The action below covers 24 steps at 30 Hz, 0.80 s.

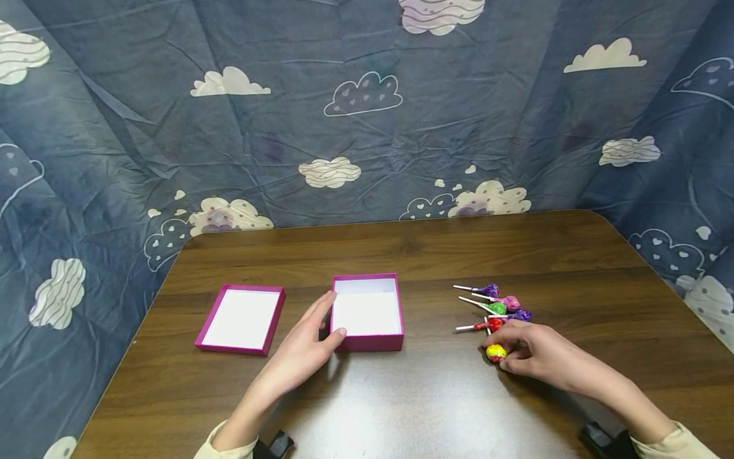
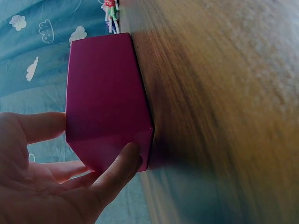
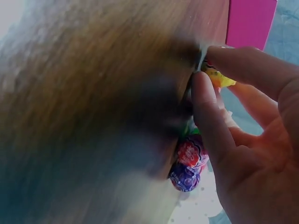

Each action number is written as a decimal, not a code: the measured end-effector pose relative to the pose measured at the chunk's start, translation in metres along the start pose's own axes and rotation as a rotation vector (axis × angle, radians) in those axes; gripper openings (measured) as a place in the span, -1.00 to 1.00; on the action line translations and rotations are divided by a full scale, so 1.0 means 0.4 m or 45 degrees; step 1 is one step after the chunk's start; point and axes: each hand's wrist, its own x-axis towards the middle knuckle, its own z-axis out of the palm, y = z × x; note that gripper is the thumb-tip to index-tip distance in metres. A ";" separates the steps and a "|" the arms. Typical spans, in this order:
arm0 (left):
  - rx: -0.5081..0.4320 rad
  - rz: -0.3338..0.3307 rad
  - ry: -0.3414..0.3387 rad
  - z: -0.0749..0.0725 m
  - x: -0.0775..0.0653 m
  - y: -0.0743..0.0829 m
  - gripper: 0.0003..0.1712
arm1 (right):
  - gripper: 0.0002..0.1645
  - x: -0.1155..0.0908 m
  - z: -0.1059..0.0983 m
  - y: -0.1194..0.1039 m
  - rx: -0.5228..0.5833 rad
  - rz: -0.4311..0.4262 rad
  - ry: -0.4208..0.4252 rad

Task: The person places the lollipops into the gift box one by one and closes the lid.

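Yellow lollipop is located at the right side of the table, at the near edge of a group of wrapped lollipops. Right hand: thumb and forefinger are pinched together on the yellow lollipop's wrapped head. Beyond it lie a red lollipop, a green lollipop, a pink lollipop and two purple lollipops, their white sticks directed mostly toward the left. Left hand: thumb and fingers are apart, extended, and touch the near left corner of the magenta box, thumb on the front wall. The box rests upright near the middle of the table, its white interior facing up. Its lid lies left of the box, white inner face up. Behind the table hangs a blue cloth printed with clouds.
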 end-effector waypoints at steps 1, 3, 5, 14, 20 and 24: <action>0.000 -0.001 0.000 0.000 0.001 0.000 -0.19 | -0.60 0.002 0.000 -0.001 0.009 0.010 -0.002; 0.000 -0.002 0.002 0.000 0.002 0.000 -0.20 | -0.64 0.007 0.001 -0.002 0.035 0.035 0.000; 0.000 -0.002 0.001 -0.001 0.001 0.000 -0.20 | -0.66 0.011 0.004 -0.004 0.047 0.015 0.023; -0.004 0.000 0.000 -0.002 0.001 0.001 -0.19 | -0.67 0.032 0.018 -0.009 0.085 -0.007 0.159; -0.004 -0.001 -0.008 -0.002 0.000 -0.001 -0.19 | -0.70 0.044 0.021 -0.012 0.072 -0.001 0.226; -0.009 0.000 -0.012 -0.001 -0.001 -0.002 -0.20 | -0.72 0.049 0.022 -0.024 0.021 -0.012 0.248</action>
